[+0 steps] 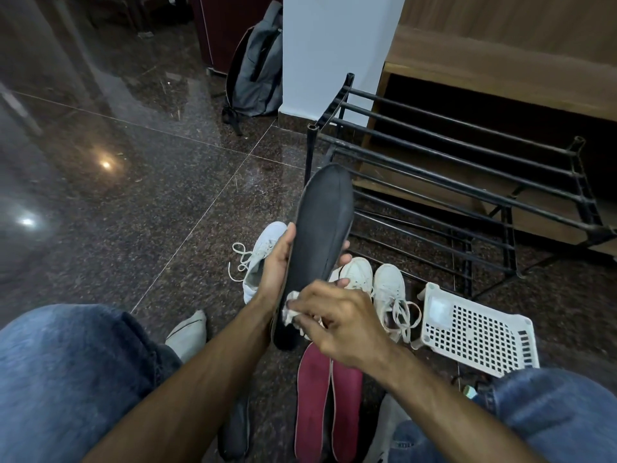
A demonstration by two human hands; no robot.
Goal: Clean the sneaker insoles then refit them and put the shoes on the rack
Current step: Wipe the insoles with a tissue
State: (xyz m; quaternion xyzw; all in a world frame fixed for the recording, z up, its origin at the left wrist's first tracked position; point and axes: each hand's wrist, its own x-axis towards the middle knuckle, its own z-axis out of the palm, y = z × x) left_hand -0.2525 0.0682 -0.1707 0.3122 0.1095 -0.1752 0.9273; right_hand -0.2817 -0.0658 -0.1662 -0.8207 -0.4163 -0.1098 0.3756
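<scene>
A dark insole (322, 242) is held upright above the floor (150, 202) in the left hand (275, 265), grip curled round its edges, while a white cloth (293, 310), pinched by the right hand (340, 324), is pressed against its heel, white sneakers (374, 282) and rack (450, 168) beyond.

Black insole (322, 235), maroon insoles (329, 399)

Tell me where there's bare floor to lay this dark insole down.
Bare floor lies left of the lone white sneaker. It's crowded ahead: the sneaker pair, white basket and maroon insoles. The rack bars are free too.
</scene>
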